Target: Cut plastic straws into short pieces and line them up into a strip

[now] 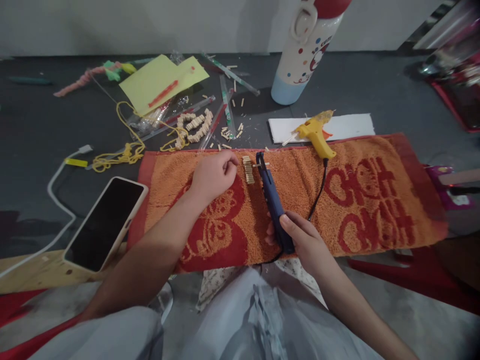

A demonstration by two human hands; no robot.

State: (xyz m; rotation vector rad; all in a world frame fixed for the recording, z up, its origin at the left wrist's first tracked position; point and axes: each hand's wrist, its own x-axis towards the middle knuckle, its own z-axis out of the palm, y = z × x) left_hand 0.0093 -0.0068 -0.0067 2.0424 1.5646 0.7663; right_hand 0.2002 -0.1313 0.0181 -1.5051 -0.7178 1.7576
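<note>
- The dark blue tool [275, 200] is held by its lower end in the right hand [300, 232], tip pointed away from the body; the grip is best kept steady, so that the tip is not swung into the row of short sticks [248, 170] just left of it.
- A small stick [256, 165] is seen crosswise at the tool's tip; it is best kept square to the tip, with pressure applied evenly.
- The left hand [213, 175] is curled, thumb and fingers drawn close, beside the row on the orange towel [292, 192]; whether anything is pinched there cannot be told. Fingertips should be kept off the tip.
- The row is best left aligned, since loose sticks could easily be shifted by a tug on the towel.
- The yellow glue gun [317, 132], lying across a white strip [352, 125] and the towel's edge, should be treated as possibly hot, and its cord [318, 192] not snagged.
</note>
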